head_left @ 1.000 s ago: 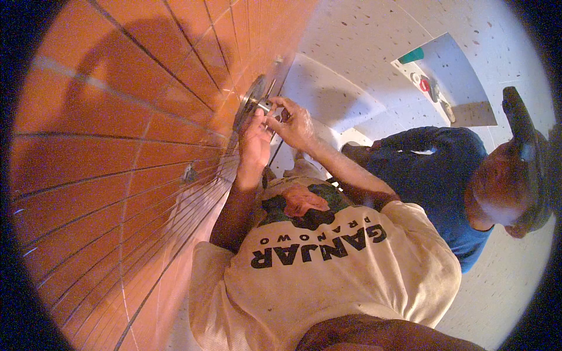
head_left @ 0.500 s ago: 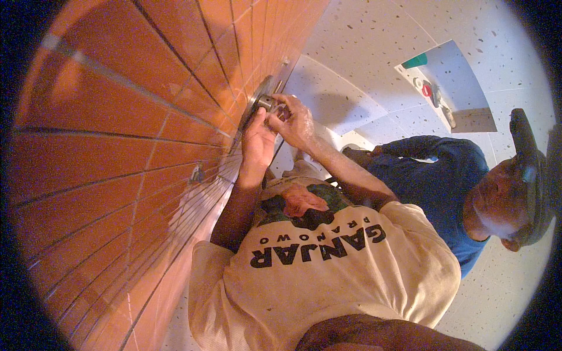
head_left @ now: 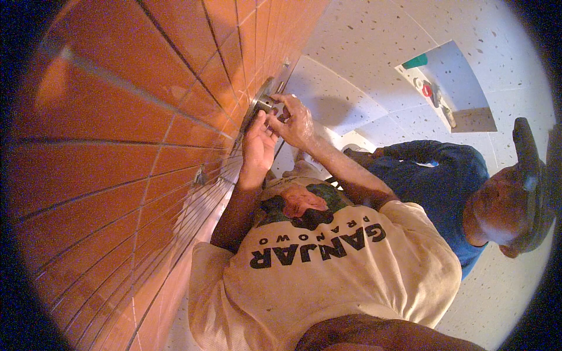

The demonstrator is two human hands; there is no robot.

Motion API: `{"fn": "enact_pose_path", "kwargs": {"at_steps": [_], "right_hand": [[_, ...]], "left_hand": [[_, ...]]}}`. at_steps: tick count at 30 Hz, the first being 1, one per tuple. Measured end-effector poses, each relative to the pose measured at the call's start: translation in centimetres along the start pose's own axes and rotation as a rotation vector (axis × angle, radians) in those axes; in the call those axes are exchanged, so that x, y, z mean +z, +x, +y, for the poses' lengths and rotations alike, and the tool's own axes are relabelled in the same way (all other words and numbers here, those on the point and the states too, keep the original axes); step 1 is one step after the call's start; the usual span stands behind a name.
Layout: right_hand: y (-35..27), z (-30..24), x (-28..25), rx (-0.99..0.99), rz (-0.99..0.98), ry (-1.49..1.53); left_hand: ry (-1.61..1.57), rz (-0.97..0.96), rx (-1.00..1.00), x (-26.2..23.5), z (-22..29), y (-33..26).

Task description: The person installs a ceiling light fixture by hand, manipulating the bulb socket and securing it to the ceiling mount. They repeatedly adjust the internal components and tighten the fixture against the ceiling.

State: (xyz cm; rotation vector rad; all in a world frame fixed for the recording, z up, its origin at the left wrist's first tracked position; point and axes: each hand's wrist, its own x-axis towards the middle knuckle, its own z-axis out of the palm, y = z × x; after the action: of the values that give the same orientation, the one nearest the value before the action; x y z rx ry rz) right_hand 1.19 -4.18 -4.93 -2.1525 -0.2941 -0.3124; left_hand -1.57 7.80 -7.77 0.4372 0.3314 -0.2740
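Note:
A round metal plate (head_left: 253, 99) sits against the orange tiled wall, with a short metal cylinder (head_left: 266, 104) standing out from it. My left hand (head_left: 259, 145) reaches up from below, and its fingertips press on the cylinder's lower side. From the right, my right hand (head_left: 297, 121) has its thumb and bent fingers around the cylinder's outer end. Whitish dust covers the back of that hand. The fingers partly hide the cylinder's end, so any small part between them cannot be made out.
The orange tiled wall (head_left: 111, 175) runs close along my left side. Another small metal fitting (head_left: 200, 174) is on it, lower down. A person in a blue top (head_left: 433, 175) and cap is close on my right. A recessed niche (head_left: 462, 88) in the speckled wall holds several small items.
My hands stay at the cylinder, with only a slight shift of the fingers. The wall appears slightly turned in view. The other person's head has moved a little lower.

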Motion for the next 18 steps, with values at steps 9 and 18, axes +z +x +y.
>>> {"fn": "enact_pose_path", "kwargs": {"at_steps": [9,18], "right_hand": [[0.13,0.0,-0.07,0.006,-0.084,-0.003],[-0.12,-0.33,0.41,0.156,-0.122,0.166]], "left_hand": [[-0.022,0.035,0.017,0.13,-0.06,-0.55],[0.024,0.036,0.105,0.41,-0.25,-0.48]]}}
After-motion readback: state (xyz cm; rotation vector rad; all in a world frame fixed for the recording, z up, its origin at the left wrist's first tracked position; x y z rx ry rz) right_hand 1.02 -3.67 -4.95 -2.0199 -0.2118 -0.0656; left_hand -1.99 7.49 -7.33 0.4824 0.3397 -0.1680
